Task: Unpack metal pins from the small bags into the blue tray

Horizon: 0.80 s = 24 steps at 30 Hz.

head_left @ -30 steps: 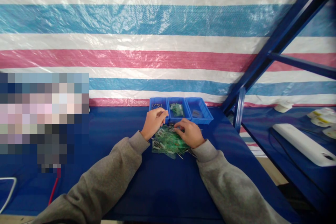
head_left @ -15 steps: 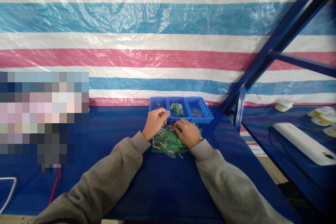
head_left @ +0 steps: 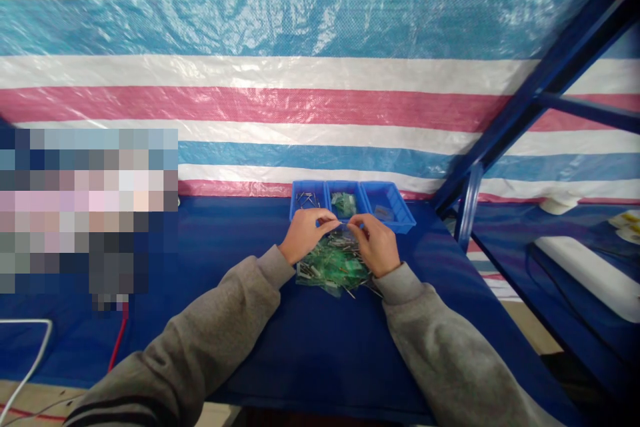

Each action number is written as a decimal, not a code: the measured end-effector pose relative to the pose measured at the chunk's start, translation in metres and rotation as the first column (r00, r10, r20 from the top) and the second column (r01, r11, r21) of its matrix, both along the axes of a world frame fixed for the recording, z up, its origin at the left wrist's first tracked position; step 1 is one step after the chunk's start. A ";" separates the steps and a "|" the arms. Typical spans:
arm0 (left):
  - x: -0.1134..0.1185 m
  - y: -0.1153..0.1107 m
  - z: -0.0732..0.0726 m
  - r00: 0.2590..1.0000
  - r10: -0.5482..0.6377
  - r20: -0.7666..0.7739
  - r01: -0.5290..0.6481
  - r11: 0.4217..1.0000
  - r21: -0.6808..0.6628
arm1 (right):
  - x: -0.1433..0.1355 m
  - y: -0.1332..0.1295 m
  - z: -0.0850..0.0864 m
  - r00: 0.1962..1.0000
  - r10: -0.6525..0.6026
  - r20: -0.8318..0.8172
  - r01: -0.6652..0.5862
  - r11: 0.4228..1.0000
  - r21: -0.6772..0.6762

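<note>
My left hand [head_left: 309,235] is closed in a pinch above the pile, thumb and forefinger pressed together. Facing it, my right hand [head_left: 374,243] pinches too, its fingertips close to those of the left. A thin, pale, shiny piece [head_left: 343,223] spans the small gap between the fingertips; its kind is too small to make out. Below both hands lies a pile of small green-tinted clear bags and thin metal pins [head_left: 330,267], partly covered by the hands.
Behind the pile stand three joined blue bins: the left bin [head_left: 309,184] holds metal pins, the middle bin [head_left: 343,184] green bags, the right bin [head_left: 400,207] a small clear piece. A blue metal frame [head_left: 470,203] rises at right. A white device [head_left: 585,273] lies beyond it.
My right hand has lifted off the pile and come up to my left hand, so the fingertips now nearly meet. The view has shifted slightly to the left.
</note>
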State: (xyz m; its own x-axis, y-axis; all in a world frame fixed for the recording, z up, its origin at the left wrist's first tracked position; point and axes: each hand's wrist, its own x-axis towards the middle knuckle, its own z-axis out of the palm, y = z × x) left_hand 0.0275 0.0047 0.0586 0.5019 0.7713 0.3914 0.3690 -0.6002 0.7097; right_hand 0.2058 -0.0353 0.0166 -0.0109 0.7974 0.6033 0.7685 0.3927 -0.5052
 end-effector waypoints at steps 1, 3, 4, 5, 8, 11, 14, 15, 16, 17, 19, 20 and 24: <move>0.000 -0.001 0.000 1.000 -0.008 0.004 0.008 1.000 -0.007 | 0.000 0.000 0.001 1.000 0.000 -0.032 0.000 1.000 0.010; 0.001 -0.002 0.003 1.000 -0.006 0.014 0.007 1.000 -0.013 | -0.001 -0.001 0.003 0.996 0.016 -0.092 -0.014 1.000 0.021; 0.001 -0.003 0.004 1.000 -0.001 0.018 0.001 1.000 -0.017 | -0.001 -0.002 0.005 0.993 0.027 -0.119 -0.024 0.999 0.025; 0.001 -0.004 0.006 1.000 0.006 0.021 -0.005 1.000 -0.025 | -0.001 -0.003 0.006 0.989 0.037 -0.143 -0.033 0.999 0.030; 0.002 -0.007 0.009 0.999 0.018 0.032 -0.016 0.998 -0.058 | -0.003 -0.004 0.010 0.981 0.053 -0.188 -0.045 0.998 0.047; 0.003 -0.008 0.011 0.999 0.007 0.034 -0.004 0.997 -0.078 | -0.003 -0.005 0.011 0.976 0.051 -0.210 -0.041 0.998 0.053; 0.003 -0.008 0.011 0.999 -0.008 0.035 0.010 0.996 -0.084 | -0.004 -0.005 0.011 0.975 0.043 -0.218 -0.032 0.998 0.053; 0.003 -0.008 0.011 0.999 -0.013 0.035 0.016 0.997 -0.079 | -0.004 -0.004 0.011 0.975 0.041 -0.217 -0.030 0.998 0.054; 0.003 -0.008 0.011 0.999 -0.020 0.033 0.023 0.997 -0.070 | -0.004 -0.004 0.010 0.976 0.038 -0.216 -0.027 0.998 0.056; 0.003 -0.007 0.010 0.999 -0.028 0.026 0.029 0.998 -0.059 | -0.003 -0.004 0.010 0.976 0.036 -0.216 -0.024 0.998 0.058; 0.003 -0.007 0.009 0.999 -0.042 0.006 0.042 0.999 -0.033 | -0.003 -0.004 0.010 0.976 0.028 -0.216 -0.016 0.998 0.060; 0.003 -0.006 0.008 0.999 -0.047 -0.004 0.047 0.999 -0.023 | -0.003 -0.004 0.010 0.976 0.024 -0.214 -0.011 0.998 0.060; 0.003 -0.006 0.007 0.998 -0.051 -0.020 0.051 0.999 -0.005 | -0.002 -0.004 0.010 0.980 0.020 -0.198 -0.007 0.998 0.067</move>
State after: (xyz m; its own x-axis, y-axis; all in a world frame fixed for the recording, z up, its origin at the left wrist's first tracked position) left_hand 0.0304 -0.0017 0.0660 0.5485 0.7462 0.3773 0.3519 -0.6153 0.7054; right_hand 0.2039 -0.0395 0.0269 0.1038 0.7567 0.6454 0.6502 0.4394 -0.6198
